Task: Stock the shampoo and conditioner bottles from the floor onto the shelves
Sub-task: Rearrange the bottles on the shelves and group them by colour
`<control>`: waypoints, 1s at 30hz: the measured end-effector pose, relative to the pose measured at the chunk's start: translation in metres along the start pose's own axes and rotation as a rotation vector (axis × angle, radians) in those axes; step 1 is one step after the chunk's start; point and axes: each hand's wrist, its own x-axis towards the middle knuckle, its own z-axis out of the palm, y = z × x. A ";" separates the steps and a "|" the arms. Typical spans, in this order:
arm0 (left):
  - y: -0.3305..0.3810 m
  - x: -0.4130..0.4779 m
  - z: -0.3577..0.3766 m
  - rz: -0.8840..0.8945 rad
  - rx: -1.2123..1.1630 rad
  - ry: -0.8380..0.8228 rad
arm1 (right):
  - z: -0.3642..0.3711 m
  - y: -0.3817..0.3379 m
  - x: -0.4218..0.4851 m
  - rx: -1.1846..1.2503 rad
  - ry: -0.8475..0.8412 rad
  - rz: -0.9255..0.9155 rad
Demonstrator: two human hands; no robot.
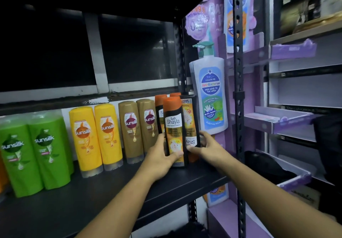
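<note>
On the dark shelf [111, 197], my left hand [162, 156] grips an upright black Safi Shayla bottle with an orange cap [173, 126]. Right beside it my right hand [207, 145] holds a second black Shayla bottle [189, 119] that is upside down, its orange cap at the bottom. Two more orange-capped bottles [160, 104] stand just behind them. To the left stand brown Sunsilk bottles [138, 126], yellow Sunsilk bottles [96, 136] and green Sunsilk bottles [33, 150] in rows.
A perforated black shelf post [238, 108] rises at the shelf's right end. Behind it hangs a purple cardboard display with a large white pump-bottle picture [211, 93]. Purple display trays [281, 121] and dark bags sit further right. The shelf above is dark.
</note>
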 end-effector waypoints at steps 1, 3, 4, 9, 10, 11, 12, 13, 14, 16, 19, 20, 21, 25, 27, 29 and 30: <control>-0.002 0.000 -0.001 0.001 0.012 0.031 | 0.002 0.002 0.001 -0.036 0.001 -0.017; -0.004 -0.001 -0.003 -0.001 0.016 0.062 | 0.006 0.004 -0.002 -0.131 0.040 -0.058; -0.005 -0.002 -0.003 -0.001 0.021 0.066 | 0.007 0.005 -0.005 -0.173 0.076 -0.084; -0.005 -0.004 -0.003 -0.002 0.041 0.057 | 0.003 -0.002 -0.040 -0.292 0.219 -0.206; -0.005 -0.005 -0.003 -0.005 0.043 0.056 | 0.001 -0.005 -0.049 -0.283 0.239 -0.220; -0.004 -0.005 -0.003 -0.009 0.042 0.055 | -0.001 -0.007 -0.058 -0.276 0.258 -0.229; -0.004 -0.005 -0.004 -0.014 0.045 0.054 | -0.003 -0.008 -0.068 -0.270 0.281 -0.237; -0.003 -0.006 -0.004 -0.020 0.049 0.053 | -0.006 -0.009 -0.077 -0.261 0.309 -0.246; -0.002 -0.007 -0.004 -0.023 0.053 0.054 | -0.009 -0.009 -0.086 -0.257 0.342 -0.254; -0.001 -0.009 -0.005 -0.024 0.054 0.058 | -0.016 -0.008 -0.101 -0.280 0.407 -0.270; 0.003 -0.012 -0.005 -0.032 0.050 0.061 | -0.025 -0.014 -0.118 -0.304 0.479 -0.271; 0.004 -0.013 -0.005 -0.034 0.050 0.065 | -0.026 -0.017 -0.121 -0.315 0.497 -0.266; 0.004 -0.014 -0.005 -0.038 0.053 0.067 | -0.028 -0.020 -0.124 -0.328 0.515 -0.266; 0.006 -0.017 -0.006 -0.046 0.058 0.069 | -0.032 -0.041 -0.125 -0.236 0.572 -0.283; 0.007 -0.018 -0.007 -0.047 0.060 0.067 | -0.032 -0.054 -0.117 -0.163 0.577 -0.297; 0.008 -0.018 -0.007 -0.048 0.054 0.068 | -0.031 -0.064 -0.102 -0.100 0.539 -0.312; 0.008 -0.018 -0.007 -0.048 0.049 0.069 | -0.030 -0.068 -0.093 -0.077 0.512 -0.321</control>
